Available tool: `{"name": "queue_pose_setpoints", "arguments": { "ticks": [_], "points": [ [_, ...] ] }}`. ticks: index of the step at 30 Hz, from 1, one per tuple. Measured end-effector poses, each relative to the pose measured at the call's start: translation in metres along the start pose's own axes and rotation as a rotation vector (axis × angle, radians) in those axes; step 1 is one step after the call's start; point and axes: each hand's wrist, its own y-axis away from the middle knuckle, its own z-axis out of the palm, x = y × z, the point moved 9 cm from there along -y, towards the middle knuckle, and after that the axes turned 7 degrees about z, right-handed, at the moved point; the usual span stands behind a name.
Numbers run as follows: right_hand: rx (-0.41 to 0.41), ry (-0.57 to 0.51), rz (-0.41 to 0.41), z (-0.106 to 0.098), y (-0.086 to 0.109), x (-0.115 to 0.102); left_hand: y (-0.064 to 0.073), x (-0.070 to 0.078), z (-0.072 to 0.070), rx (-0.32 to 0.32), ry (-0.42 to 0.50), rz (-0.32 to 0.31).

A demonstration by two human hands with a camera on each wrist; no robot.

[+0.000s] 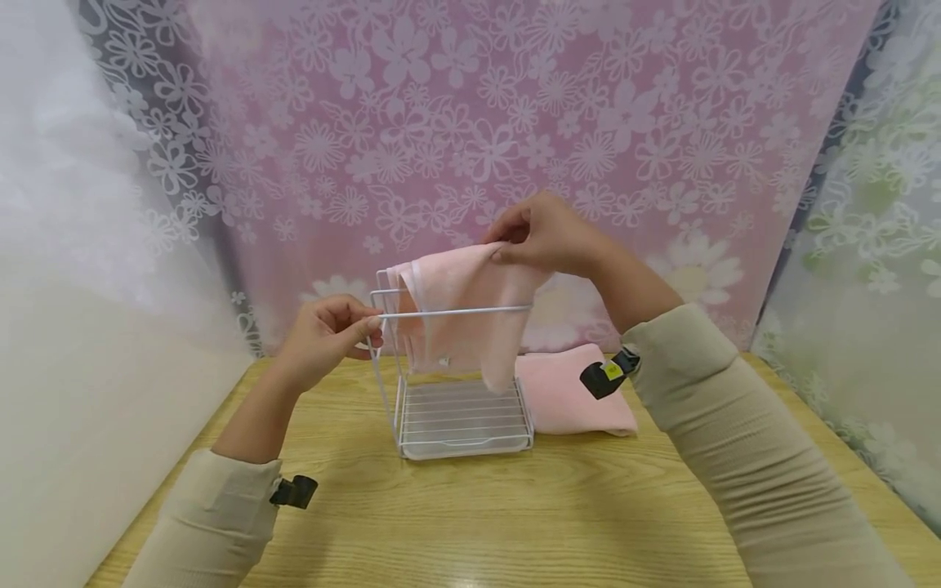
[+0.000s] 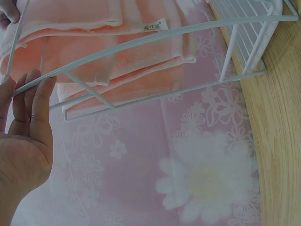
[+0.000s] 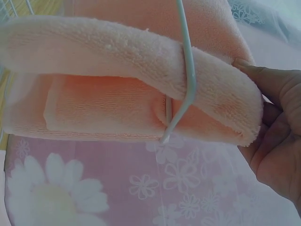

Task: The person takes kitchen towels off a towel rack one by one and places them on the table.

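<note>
A white wire rack (image 1: 456, 313) stands on the table, its top bars level with my hands. Over those bars hangs a pink towel (image 1: 459, 286), folded, with a white edge and a small label (image 2: 155, 26) showing in the left wrist view. My left hand (image 1: 327, 339) pinches the rack's upper left corner between thumb and fingers. At the upper right, my right hand (image 1: 547, 237) pinches the towel's top fold; in the right wrist view the towel (image 3: 117, 52) passes around the rack's end bar. A second folded pink towel (image 1: 573, 392) lies right of the rack.
The rack has a lower wire shelf above a pale tray (image 1: 466, 447). Beneath everything is a wood-grain table (image 1: 441, 523). A pink flowered curtain (image 1: 456, 122) hangs behind, with pale curtains at both sides. Each sleeve cuff carries a small black device (image 1: 606, 376).
</note>
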Motion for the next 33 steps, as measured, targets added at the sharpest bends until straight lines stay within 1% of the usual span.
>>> {"name": "queue_pose_setpoints", "arguments": {
  "ticks": [8,15,20,25,29,33],
  "points": [
    [-0.002,-0.019,0.017,-0.005,0.002,0.003,0.001,0.000,0.000,-0.001,0.001,-0.004],
    [0.018,0.024,0.031,-0.012,0.005,0.003,0.000,0.002,0.000,0.002,-0.010,-0.004],
    [0.030,0.033,0.020,-0.015,0.007,0.002,0.000,0.002,0.001,-0.003,-0.011,0.002],
    [0.041,0.013,0.006,-0.018,0.010,0.001,0.000,0.002,0.001,-0.008,-0.007,0.018],
    [0.049,0.015,0.023,-0.023,0.011,0.005,0.000,0.002,0.000,-0.010,-0.009,0.030],
    [0.055,0.012,0.045,-0.026,0.012,0.009,0.000,0.002,0.000,-0.010,-0.007,0.027]
  ]
}}
